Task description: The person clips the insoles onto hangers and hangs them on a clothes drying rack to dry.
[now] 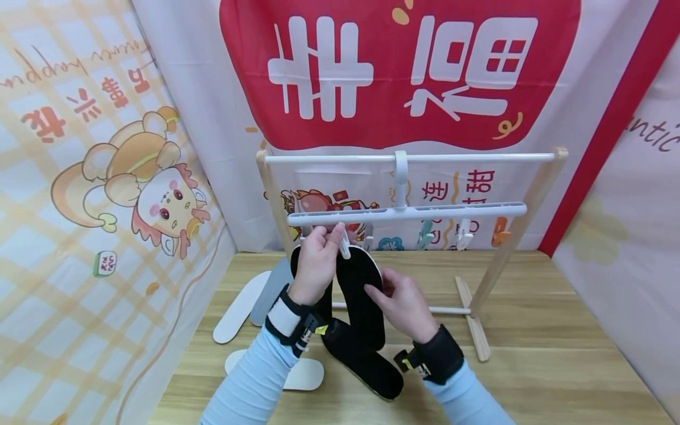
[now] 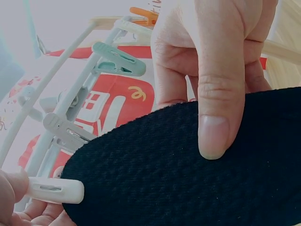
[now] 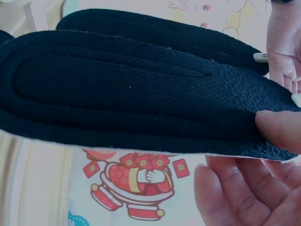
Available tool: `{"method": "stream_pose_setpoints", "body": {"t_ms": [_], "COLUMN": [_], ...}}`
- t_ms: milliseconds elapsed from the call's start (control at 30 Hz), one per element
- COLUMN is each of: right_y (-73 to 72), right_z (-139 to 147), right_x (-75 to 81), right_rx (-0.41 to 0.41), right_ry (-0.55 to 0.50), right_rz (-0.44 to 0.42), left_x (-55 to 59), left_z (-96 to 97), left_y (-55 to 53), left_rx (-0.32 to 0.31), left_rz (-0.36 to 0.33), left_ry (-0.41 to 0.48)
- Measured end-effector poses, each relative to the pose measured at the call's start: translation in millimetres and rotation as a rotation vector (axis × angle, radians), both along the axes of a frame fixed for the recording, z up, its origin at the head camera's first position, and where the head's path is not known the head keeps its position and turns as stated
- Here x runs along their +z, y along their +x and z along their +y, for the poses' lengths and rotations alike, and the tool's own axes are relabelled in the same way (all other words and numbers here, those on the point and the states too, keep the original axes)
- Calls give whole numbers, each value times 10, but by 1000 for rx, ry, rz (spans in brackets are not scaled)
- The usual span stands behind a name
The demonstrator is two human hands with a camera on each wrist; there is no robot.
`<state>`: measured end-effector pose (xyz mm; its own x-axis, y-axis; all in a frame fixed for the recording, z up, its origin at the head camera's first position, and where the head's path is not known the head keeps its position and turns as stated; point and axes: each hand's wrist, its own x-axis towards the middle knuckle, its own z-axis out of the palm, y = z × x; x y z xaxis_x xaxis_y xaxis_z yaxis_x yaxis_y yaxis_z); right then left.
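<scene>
White clip [image 1: 345, 245] pinched in fingers of left hand [image 1: 314, 265], over tip of black insole [image 1: 362, 301]; insole edge held by fingers of right hand [image 1: 404, 302].

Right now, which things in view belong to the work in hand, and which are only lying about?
In use:
black insole, held by the right hand
white clip, pinched by the left hand
white hanger, hooked on the rack

Lying about on the table:
loose black insole
white insoles
grey insole
</scene>
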<state>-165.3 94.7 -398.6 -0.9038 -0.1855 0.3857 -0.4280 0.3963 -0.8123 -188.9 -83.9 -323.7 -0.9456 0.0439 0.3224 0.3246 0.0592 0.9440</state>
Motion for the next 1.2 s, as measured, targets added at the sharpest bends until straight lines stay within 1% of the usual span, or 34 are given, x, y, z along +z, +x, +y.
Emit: {"method": "stream_pose_setpoints", "body": {"t_ms": [200,300,433,600,700,833,933,1067,1200], "right_y": [-55,-101,-157,-220,-251,-284,-318,-347,-362], "right_z": [-11,-14,-10,-4,-10,-13,-16,-20,-42], "right_x": [-50,-72,-94,-102,-112,-137,-161,-187,-224], "right_rx": [-7,-9,-18,-28,-26,-32,-38,-42,-33], "right_ry": [-2,10,26,17,16,18,23,33,28], "right_rz": [-32,-44,-65,-72,-76,-98,-100,-82,-84], "left_x": [-42,-68,-114,-163,-187,-225,-254,-306,-378], "left_z": [4,6,7,2,-5,-8,-14,-50,-124], "left_y": [-5,-8,-7,7,25,61,89,137,193], "left_rx": [-20,-23,9,76,95,80,72,74,61], "left_rz": [-4,2,14,36,67,115,134,134,112], "left_ry": [3,19,-7,-72,-101,-124,-132,-140,-129]}}
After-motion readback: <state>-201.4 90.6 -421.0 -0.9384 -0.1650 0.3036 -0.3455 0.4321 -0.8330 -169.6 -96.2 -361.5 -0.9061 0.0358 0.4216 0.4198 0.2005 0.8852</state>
